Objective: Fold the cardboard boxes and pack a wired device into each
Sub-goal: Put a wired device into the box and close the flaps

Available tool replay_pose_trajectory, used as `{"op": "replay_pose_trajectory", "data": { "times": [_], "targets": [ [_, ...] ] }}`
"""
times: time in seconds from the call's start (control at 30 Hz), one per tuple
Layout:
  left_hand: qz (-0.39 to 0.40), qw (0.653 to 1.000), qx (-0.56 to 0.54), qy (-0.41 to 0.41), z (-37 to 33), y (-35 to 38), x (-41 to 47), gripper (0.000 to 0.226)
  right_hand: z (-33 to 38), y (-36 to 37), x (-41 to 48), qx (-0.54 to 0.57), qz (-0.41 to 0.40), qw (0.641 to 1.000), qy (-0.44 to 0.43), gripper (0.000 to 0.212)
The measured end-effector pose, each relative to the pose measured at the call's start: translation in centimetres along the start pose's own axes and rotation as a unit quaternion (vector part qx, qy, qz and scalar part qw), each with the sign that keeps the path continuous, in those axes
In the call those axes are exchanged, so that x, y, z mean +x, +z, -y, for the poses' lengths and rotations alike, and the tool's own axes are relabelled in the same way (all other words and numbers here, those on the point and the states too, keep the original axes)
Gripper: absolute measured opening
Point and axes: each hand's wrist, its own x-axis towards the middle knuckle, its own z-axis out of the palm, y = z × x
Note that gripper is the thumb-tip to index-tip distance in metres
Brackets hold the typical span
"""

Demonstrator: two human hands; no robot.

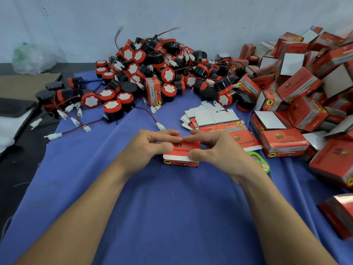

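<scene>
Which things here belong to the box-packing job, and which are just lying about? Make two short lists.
Job: red box held by the left hand and right hand; flat box blanks; pile of wired devices; heap of folded boxes.
Lying about: green gadget; plastic bag; brown cardboard sheet.

On my feed a blue cloth point(172, 217) covers the work surface. Off its left edge I see dark floor point(23, 169) with a brown sheet point(24, 83), a dark slab point(15, 107) and a white pad point(11, 127). Beyond the cloth's far-left corner sits a crumpled plastic bag point(28, 58) — greenish, blurred — against a pale wall point(76, 20). On the cloth, right of its middle, lies a green gadget point(264, 165) with a pink button.
</scene>
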Motion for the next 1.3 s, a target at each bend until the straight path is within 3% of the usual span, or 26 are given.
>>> {"op": "replay_pose_trajectory", "data": {
  "times": [0.13,0.27,0.47,0.67,0.93,1.3],
  "targets": [
    [0.012,0.996,0.090,0.028,0.42,-0.36,-0.36,0.042,0.45,-0.40,-0.38,-0.058,0.016,0.998,-0.011,0.059],
    [-0.019,0.991,0.127,0.043,0.59,-0.16,-0.17,0.050,0.34,-0.17,-0.27,-0.134,-0.037,0.990,-0.019,0.053],
    [-0.012,0.985,0.166,0.052,0.35,-0.49,0.05,0.042,0.38,-0.22,-0.16,-0.118,-0.038,0.992,-0.010,0.036],
    [-0.020,0.983,0.179,0.045,0.24,-0.37,0.13,0.043,0.58,-0.20,-0.77,-0.201,-0.037,0.978,-0.043,0.051],
    [-0.034,0.977,0.201,0.060,0.34,-0.11,-0.36,0.053,0.79,-0.47,-0.76,-0.146,-0.013,0.988,-0.040,0.045],
    [-0.076,0.979,0.180,0.063,0.05,0.45,-0.09,0.030,0.97,-0.10,-0.67,-0.152,-0.050,0.986,-0.051,0.023]
  ]
}}
